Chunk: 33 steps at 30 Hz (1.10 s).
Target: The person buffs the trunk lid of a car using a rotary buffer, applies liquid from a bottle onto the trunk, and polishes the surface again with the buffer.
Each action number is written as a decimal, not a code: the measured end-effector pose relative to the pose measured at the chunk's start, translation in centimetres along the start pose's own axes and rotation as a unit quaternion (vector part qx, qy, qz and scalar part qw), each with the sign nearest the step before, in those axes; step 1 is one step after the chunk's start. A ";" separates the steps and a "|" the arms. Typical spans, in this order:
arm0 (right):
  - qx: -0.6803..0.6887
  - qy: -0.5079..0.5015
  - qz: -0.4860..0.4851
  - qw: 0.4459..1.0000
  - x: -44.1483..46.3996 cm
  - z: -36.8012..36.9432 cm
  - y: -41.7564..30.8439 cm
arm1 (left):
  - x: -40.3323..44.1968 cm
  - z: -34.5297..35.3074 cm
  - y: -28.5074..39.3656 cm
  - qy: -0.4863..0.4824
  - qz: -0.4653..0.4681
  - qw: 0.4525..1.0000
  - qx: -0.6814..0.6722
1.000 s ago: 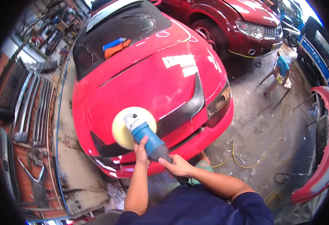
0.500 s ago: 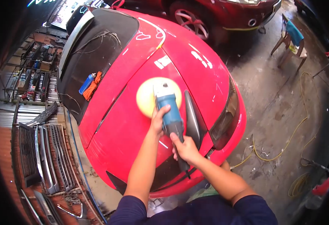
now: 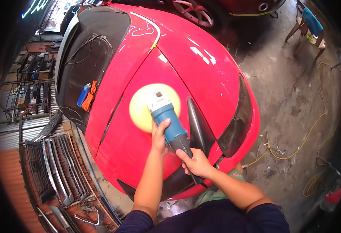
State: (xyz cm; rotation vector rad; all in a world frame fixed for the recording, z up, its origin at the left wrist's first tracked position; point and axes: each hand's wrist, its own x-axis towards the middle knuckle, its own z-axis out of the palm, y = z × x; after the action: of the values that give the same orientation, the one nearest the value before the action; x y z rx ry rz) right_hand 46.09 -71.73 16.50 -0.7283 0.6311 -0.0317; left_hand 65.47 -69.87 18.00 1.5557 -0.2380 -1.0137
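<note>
A blue and black polisher (image 3: 167,116) with a silver head lies over the red car's hood (image 3: 139,155). Its round yellow pad (image 3: 140,110) rests against the paint, its edge smeared as if spinning. My left hand (image 3: 160,136) is closed around the blue body, thumb on top. Further back, my right hand (image 3: 195,162) wraps the black rear handle. Right of the tool sits a black triangular trim piece (image 3: 197,126) on the hood. A blue bottle (image 3: 84,95) and an orange cloth (image 3: 89,97) lie at the base of the windshield.
Several car grilles (image 3: 58,167) lean at the left. A dark red vehicle's wheel (image 3: 193,11) stands at the back. A chair (image 3: 308,33) with a blue cloth is at the far right. A yellow cord (image 3: 291,155) runs over the concrete floor (image 3: 279,97).
Both hands and the polisher have shifted slightly left over the hood, and the tool is tilted more to the left. The camera view has also moved a little.
</note>
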 end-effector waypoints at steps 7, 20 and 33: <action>0.099 0.015 -0.015 0.995 2.3 0.3 -0.8 | 3.2 1.7 1.6 -0.024 -0.004 1.000 0.015; 0.061 0.016 -0.033 0.997 3.6 0.2 -3.3 | 5.0 2.1 3.7 -0.042 -0.011 0.999 0.000; 0.051 0.044 -0.052 0.996 5.9 0.8 -4.2 | 7.3 2.3 5.2 -0.066 -0.011 0.997 0.038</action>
State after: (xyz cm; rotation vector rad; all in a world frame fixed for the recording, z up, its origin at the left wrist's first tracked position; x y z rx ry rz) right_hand 52.16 -75.84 16.50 -0.6621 0.6706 -0.1926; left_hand 70.19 -77.73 19.38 1.5639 -0.3555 -1.1389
